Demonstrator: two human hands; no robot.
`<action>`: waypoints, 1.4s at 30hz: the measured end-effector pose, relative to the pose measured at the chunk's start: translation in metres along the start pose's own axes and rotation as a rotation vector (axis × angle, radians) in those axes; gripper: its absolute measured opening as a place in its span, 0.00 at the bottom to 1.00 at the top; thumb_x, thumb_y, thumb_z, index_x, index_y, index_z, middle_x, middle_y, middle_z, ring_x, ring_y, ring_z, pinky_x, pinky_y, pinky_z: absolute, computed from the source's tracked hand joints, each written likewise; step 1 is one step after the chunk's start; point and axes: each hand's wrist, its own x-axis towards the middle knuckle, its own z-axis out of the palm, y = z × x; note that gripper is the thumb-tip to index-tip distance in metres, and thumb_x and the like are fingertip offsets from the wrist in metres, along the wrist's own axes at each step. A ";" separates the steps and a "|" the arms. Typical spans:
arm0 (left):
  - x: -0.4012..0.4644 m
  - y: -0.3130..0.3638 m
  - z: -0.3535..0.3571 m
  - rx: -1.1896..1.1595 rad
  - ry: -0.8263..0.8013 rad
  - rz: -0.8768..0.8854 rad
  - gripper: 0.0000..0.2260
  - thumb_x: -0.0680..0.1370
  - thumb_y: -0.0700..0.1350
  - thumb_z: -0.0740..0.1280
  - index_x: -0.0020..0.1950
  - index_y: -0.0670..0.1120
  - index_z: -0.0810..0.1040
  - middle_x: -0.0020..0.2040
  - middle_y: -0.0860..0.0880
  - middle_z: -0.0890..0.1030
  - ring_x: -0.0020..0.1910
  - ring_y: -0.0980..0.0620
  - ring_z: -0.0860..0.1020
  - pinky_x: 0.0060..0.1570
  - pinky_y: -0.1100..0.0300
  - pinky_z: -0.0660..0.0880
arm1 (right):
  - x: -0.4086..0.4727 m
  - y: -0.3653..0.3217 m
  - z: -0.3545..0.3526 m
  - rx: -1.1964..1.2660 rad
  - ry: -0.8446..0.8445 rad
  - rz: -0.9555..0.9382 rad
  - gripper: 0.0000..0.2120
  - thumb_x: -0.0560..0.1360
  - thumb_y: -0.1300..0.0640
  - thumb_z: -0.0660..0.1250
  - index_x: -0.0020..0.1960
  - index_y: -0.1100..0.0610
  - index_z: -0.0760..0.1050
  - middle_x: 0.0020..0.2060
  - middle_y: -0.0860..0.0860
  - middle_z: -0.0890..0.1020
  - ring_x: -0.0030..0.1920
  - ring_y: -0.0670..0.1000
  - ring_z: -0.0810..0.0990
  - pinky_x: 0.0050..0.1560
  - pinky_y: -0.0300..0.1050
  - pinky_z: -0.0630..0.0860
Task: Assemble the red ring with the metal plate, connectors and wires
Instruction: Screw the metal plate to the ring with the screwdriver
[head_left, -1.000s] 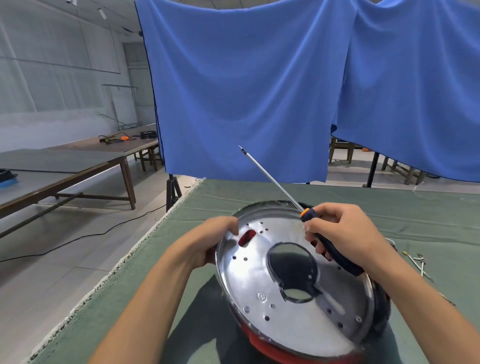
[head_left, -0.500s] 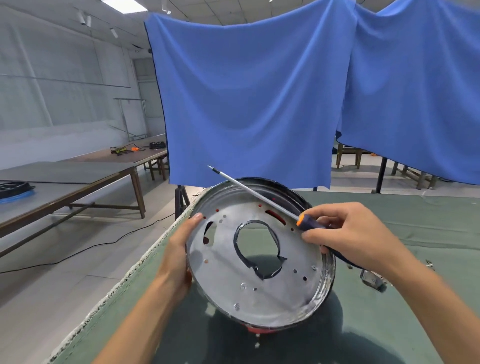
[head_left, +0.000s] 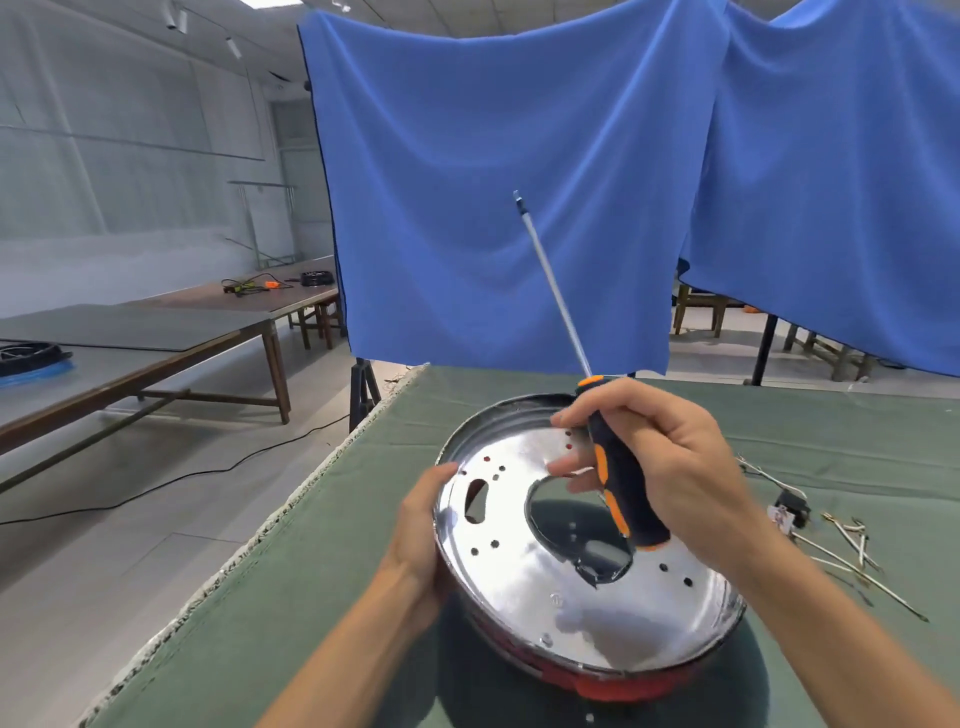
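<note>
Head view: left hand (head_left: 421, 540) grips metal plate (head_left: 524, 577) rim, right hand (head_left: 660, 467) grips screwdriver (head_left: 618, 478) above plate; flip tip down w/ care.

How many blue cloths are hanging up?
2. One blue cloth hangs straight ahead behind the green table; the other cloth hangs to its right, overlapping it. More may be out of view.
</note>
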 end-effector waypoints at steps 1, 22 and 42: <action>0.001 -0.002 0.001 -0.001 0.002 -0.008 0.14 0.68 0.52 0.65 0.33 0.44 0.84 0.33 0.43 0.83 0.27 0.47 0.79 0.28 0.61 0.76 | 0.001 -0.001 0.003 0.062 0.013 -0.002 0.23 0.81 0.68 0.52 0.39 0.54 0.80 0.41 0.59 0.81 0.38 0.62 0.85 0.37 0.51 0.81; 0.013 -0.013 -0.011 0.089 0.086 -0.059 0.17 0.73 0.53 0.62 0.34 0.45 0.84 0.36 0.43 0.83 0.32 0.45 0.79 0.35 0.57 0.72 | 0.000 0.037 0.011 -0.307 0.014 -0.057 0.20 0.70 0.70 0.70 0.47 0.46 0.74 0.42 0.52 0.85 0.45 0.52 0.84 0.50 0.58 0.80; 0.013 -0.007 -0.018 0.242 0.170 -0.054 0.15 0.73 0.54 0.63 0.41 0.44 0.81 0.40 0.40 0.82 0.38 0.44 0.77 0.34 0.59 0.69 | 0.010 -0.004 0.015 0.003 0.656 -0.139 0.13 0.72 0.49 0.64 0.32 0.52 0.80 0.16 0.48 0.69 0.18 0.45 0.65 0.21 0.34 0.63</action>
